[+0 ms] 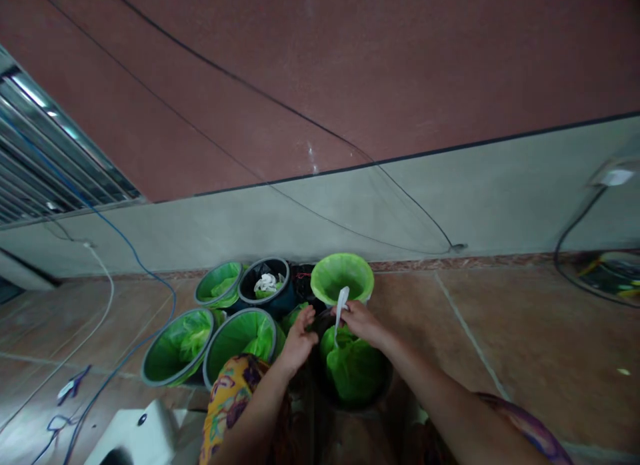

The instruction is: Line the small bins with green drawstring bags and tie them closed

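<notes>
Between my legs stands a dark bin [320, 378] with green netting or thin bag material [353, 372] inside. My right hand [366, 323] is over the bin's far rim, fingers closed on a narrow white strip [341, 302] that hangs down toward the green material. What the strip is made of I cannot make out. My left hand [299, 345] is at the bin's left side, fingers apart and holding nothing. Just beyond both hands is a bin with a bright green lining [345, 268].
On the left stand several green-lined bins [177, 345], and a dark bin [265, 278] with a crumpled white item [267, 282]. A blue cable [131, 242] crosses the floor. The wall [425, 212] closes the far side. A white plastic piece [135, 432] is at lower left.
</notes>
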{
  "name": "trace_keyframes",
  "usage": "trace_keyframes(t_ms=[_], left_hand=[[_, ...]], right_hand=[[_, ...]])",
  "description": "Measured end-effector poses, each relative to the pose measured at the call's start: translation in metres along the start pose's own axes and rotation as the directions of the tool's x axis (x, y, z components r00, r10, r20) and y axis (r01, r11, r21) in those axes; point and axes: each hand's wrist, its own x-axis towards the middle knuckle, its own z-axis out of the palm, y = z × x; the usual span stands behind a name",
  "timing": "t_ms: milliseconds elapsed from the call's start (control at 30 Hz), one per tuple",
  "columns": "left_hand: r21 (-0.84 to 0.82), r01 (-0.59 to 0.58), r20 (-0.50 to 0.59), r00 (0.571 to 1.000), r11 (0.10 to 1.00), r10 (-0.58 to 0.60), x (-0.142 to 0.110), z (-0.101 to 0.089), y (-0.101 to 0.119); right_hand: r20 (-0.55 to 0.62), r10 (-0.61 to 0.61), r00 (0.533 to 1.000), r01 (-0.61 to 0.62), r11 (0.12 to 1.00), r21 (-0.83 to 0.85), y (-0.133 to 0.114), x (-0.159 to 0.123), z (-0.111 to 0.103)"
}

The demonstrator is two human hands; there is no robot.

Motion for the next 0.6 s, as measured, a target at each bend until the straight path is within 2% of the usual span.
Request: trace_keyframes(t_ms=[67, 133, 200, 267, 333, 400, 467, 600], left_hand=[[0.08, -0.079, 0.218, 0.974, 0.994, 0.06, -0.005, 0.012, -0.018], [0.114, -0.185, 0.322, 0.936, 0.976, 0.139, -0.005, 0.028, -0.026], [0.12, -0.23, 0.267, 0.945, 0.966, 0.192, 0.003, 0.044, -0.03], [0.057, -0.164, 0.089, 0.983, 0.985, 0.159, 0.014, 0.056, -0.032], [-0.123, -0.021, -0.111, 0.994, 0.992, 0.007, 0.024, 0.061, -0.037], [-0.314, 0.084, -0.212, 0.965, 0.946, -0.156, 0.029, 0.061, -0.042], [-0.393, 0.147, -0.183, 0.955, 0.908, -0.234, 0.029, 0.06, -0.045], [-0.241, 0.198, 0.034, 0.98, 0.95, -0.195, 0.021, 0.067, -0.046]], right_hand=[[-0.002, 0.035, 0.999, -0.035, 0.995, 0.097, -0.004, -0.003, 0.003], [0.004, 0.054, 0.999, -0.054, 0.978, 0.204, -0.009, -0.006, 0.006], [0.02, 0.055, 0.998, -0.058, 0.952, 0.301, -0.014, -0.007, 0.006], [-0.001, 0.066, 0.998, -0.061, 0.922, 0.382, -0.018, -0.006, 0.001], [-0.079, 0.118, 0.99, -0.067, 0.879, 0.471, -0.019, -0.003, -0.006], [-0.164, 0.192, 0.968, -0.063, 0.814, 0.578, -0.018, 0.002, -0.015], [-0.19, 0.236, 0.953, -0.047, 0.733, 0.678, -0.016, 0.006, -0.02], [-0.136, 0.248, 0.959, -0.044, 0.607, 0.793, -0.016, 0.011, -0.015]])
